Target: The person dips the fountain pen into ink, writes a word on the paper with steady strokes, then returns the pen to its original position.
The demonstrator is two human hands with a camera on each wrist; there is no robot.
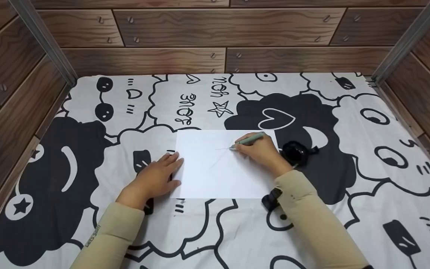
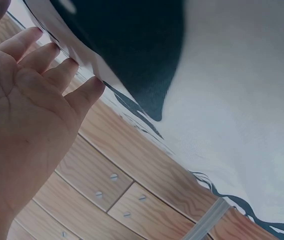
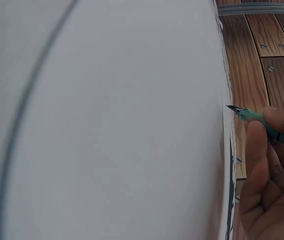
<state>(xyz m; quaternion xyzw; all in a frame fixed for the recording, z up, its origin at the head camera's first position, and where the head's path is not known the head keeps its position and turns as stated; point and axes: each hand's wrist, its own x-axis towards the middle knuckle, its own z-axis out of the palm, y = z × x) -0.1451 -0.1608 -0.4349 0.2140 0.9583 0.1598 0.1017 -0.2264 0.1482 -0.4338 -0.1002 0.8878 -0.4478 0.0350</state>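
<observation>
A sheet of white paper (image 1: pixel 207 179) lies on the patterned cloth, with a few thin, faint strokes near its middle. My right hand (image 1: pixel 258 149) pinches a green fountain pen (image 1: pixel 252 138) between thumb and fingers, its tip at the strokes. In the right wrist view the dark nib of the fountain pen (image 3: pixel 246 114) meets the paper's surface. My left hand (image 1: pixel 157 177) rests at the sheet's left edge, fingers extended and fingertips on the paper. The left wrist view shows the palm of the left hand (image 2: pixel 31 105), holding nothing.
A black-and-white cartoon cloth (image 1: pixel 125 224) covers the table. Beside my right wrist are a rounded black object (image 1: pixel 295 152) and a smaller black piece (image 1: pixel 271 200). Wood-patterned panels (image 1: pixel 185 28) and grey metal posts (image 1: pixel 45 41) enclose the back and sides.
</observation>
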